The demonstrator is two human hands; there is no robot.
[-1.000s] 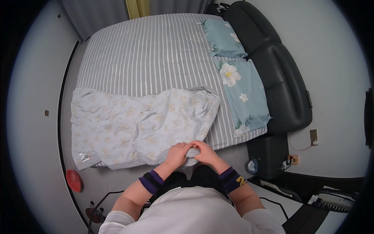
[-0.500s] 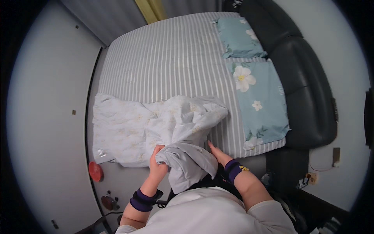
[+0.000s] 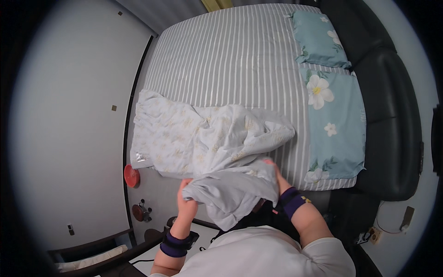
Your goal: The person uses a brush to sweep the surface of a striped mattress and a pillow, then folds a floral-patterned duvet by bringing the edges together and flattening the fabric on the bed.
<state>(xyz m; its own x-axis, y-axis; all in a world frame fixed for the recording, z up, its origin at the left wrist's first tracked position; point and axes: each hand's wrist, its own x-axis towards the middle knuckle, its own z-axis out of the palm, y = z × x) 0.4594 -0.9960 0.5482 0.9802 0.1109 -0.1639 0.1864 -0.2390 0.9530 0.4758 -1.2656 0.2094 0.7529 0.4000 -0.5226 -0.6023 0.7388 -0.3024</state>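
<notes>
A pale quilt (image 3: 221,134) with a faint yellow floral print lies rumpled along the near side of the bed. Its near end, with the plain grey side showing, hangs over the edge toward my body. My left hand (image 3: 187,203) is closed on the left part of this hanging end. At its right side, my right hand (image 3: 279,177) grips the quilt, fingertips curled over the upper edge; this hand is slightly blurred. Between my hands the cloth sags in loose folds.
Grey-and-white striped bedding (image 3: 230,60) covers the bed. Two blue flowered pillows, one near (image 3: 337,124) and one far (image 3: 320,39), lie against the dark headboard (image 3: 392,106). Left of the bed are a red basin (image 3: 131,176), a small round stool (image 3: 140,212) and a white wall (image 3: 78,115).
The view has swung, so the bed appears farther right and a chair shows at lower left. My hands are a little farther apart, with the quilt's grey end spread wider between them.
</notes>
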